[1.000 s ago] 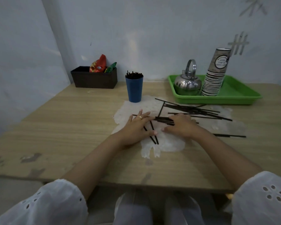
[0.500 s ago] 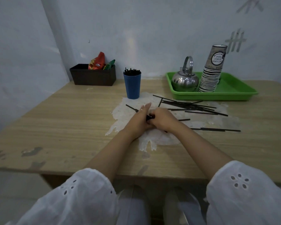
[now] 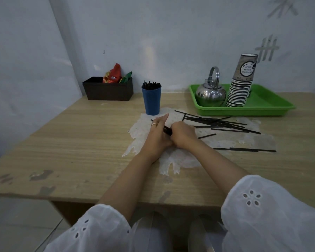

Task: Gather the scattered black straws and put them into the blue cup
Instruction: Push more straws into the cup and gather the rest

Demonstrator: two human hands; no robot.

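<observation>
A blue cup stands upright on the wooden table with several black straws sticking out of its top. My left hand and my right hand meet just in front of the cup, over a pale worn patch. Between them they grip a small bundle of black straws; one end pokes out at the left. My left hand's fingers look fairly straight along the bundle, while my right hand is curled round it. More loose black straws lie scattered to the right, and two lie apart nearer the front.
A green tray at the back right holds a steel kettle and a tall stack of paper cups. A dark box with snack packets sits at the back left against the wall.
My hands came together from lying flat on the straws and drew several into a bundle between them. The pile to the right is thinner near my hands.
</observation>
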